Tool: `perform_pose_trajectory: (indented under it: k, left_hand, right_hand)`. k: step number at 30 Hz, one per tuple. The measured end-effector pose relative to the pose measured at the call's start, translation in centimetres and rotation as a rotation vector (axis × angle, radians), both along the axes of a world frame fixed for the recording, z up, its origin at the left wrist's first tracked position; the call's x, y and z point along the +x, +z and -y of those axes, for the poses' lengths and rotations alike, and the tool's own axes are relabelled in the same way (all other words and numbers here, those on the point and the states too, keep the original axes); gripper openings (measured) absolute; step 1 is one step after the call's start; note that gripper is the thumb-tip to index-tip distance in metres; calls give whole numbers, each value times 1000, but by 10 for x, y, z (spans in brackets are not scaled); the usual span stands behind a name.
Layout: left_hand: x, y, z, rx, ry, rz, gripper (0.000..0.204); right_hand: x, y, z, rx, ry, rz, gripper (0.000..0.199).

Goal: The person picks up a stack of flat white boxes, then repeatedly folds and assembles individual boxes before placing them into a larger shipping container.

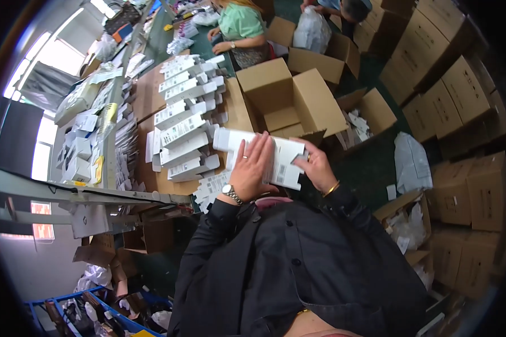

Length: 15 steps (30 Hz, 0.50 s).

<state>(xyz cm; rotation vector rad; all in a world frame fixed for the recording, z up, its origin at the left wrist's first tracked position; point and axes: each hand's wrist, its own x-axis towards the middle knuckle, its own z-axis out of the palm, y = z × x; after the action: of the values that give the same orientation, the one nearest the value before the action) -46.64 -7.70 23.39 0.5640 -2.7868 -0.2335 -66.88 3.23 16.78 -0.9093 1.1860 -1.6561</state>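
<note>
A flat white folding carton [287,163] with printed panels and notched flaps lies in front of my body. My left hand [250,174] rests on its upper face, the fingers stretched out and flat. At the carton's right end, my right hand [317,171] pinches the edge between thumb and fingers. Some of the fingertips are hidden behind the carton. More flat white carton blanks [212,188] lie on the table just left of my left wrist. Beyond them stand rows of white cartons [180,129], folded into shape with end flaps sticking out.
A large open cardboard box [281,106] stands ahead. Another open box [371,118] holds white pieces. Stacked brown cartons [461,90] line the right side. A shelf with small boxes [78,151] is at left. Two people work farther off, one in a green shirt [240,25].
</note>
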Motion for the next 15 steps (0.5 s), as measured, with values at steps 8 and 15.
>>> perform_pose_trajectory:
  k: [8, 15]
  left_hand:
    - [-5, -11, -14, 125, 1, -14, 117]
    - [-12, -9, -14, 512, 83, -36, 96]
  right_hand:
    - [-17, 18, -12, 111, 210, 75, 45]
    - [-36, 4, -6, 89, 373, -171, 42]
